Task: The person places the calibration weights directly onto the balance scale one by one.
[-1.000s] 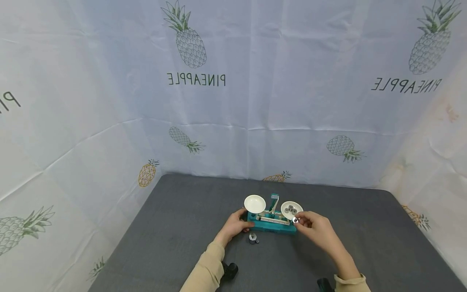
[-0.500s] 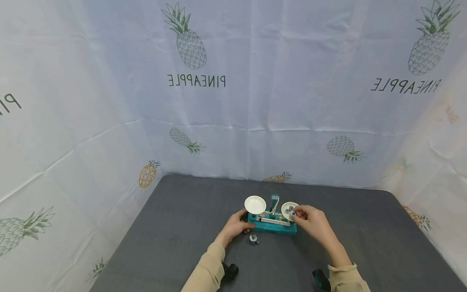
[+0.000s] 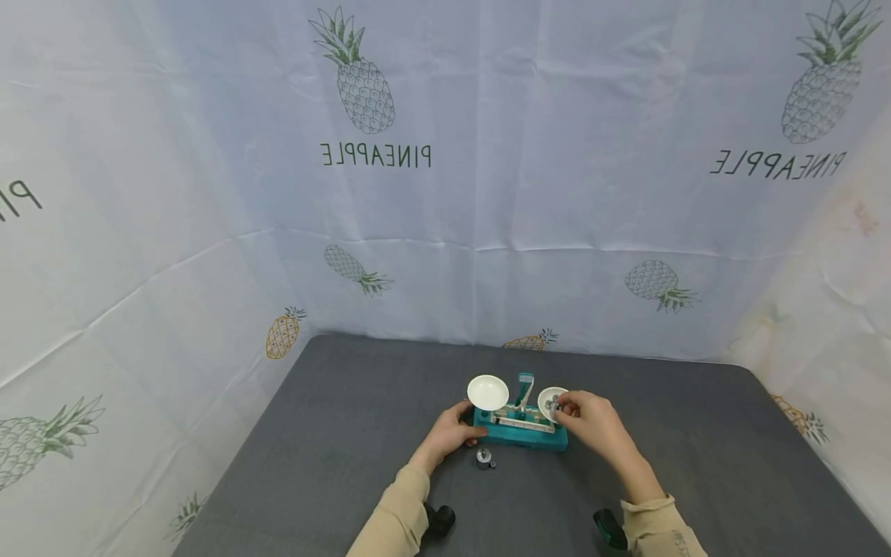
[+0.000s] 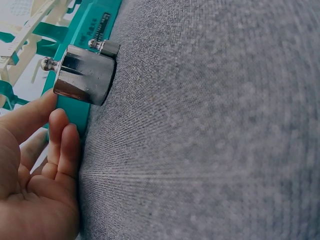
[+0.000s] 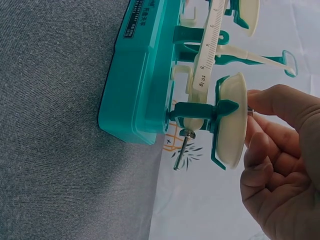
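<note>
- Nearest are two beige cloth sleeves, the left (image 3: pixel 393 510) and the right (image 3: pixel 661 530), a black device (image 3: pixel 440 521) just beside the left one.
- On the bench (image 3: pixel 313 441), covered in dark grey woven cloth, a large shiny silver cylindrical weight (image 4: pixel 85 75) with a knob stands before the scale, a small silver knobbed weight (image 4: pixel 109 48) just beside it.
- The left hand (image 3: pixel 445 433) has its grip on the left end of the teal plastic balance scale (image 3: pixel 525 438), thumb at the front.
- The right hand (image 3: pixel 599 422) has a narrow grip, pinching a small metal weight (image 5: pixel 250 111), mostly hidden by the fingers, at the right round cream pan (image 3: pixel 543 394); other grey metal weights (image 3: pixel 550 404) lie in that pan.
- The left round cream pan (image 3: pixel 488 393) sits higher in the head view.
- Behind the bench hangs a pale curtain (image 3: pixel 445 193) printed with pineapples.
</note>
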